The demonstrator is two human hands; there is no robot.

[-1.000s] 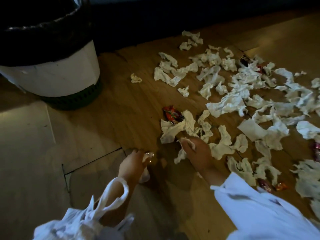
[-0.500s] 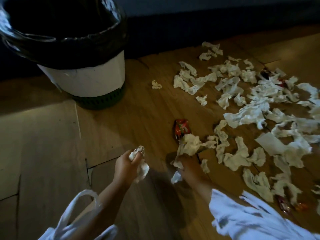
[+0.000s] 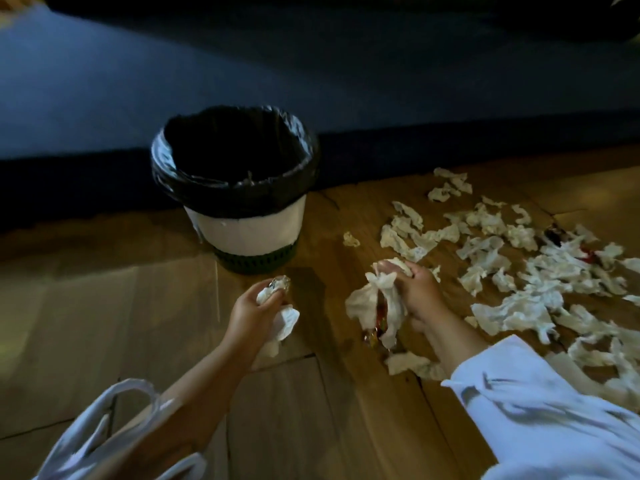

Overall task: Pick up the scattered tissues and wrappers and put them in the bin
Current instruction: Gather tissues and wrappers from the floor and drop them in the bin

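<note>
Holding a load in each grip, I judge the step in hand to be the carry to the bin, which stands in the upper middle of the frame with its black liner gaping open. My left grip, at lower centre-left, is curled round a white tissue with a shiny wrapper poking out on top. My right grip, just right of centre, is closed on a fat bundle of tissues with a red wrapper tucked inside, and loose tails hang below it. Both loads are off the floor and near the bin, though not yet over it.

To do this well I should squeeze each wad tighter first, because the dangling ends and that slick red wrapper look ready to slip. Then each grip should come right above the liner's mouth before letting go, since tissue is light and may drift if dropped from the side. Left goes first, being nearer. The scattered tissues fill the right side of the frame, and one scrap lies just beside my right wrist, so most of the job remains.
</note>
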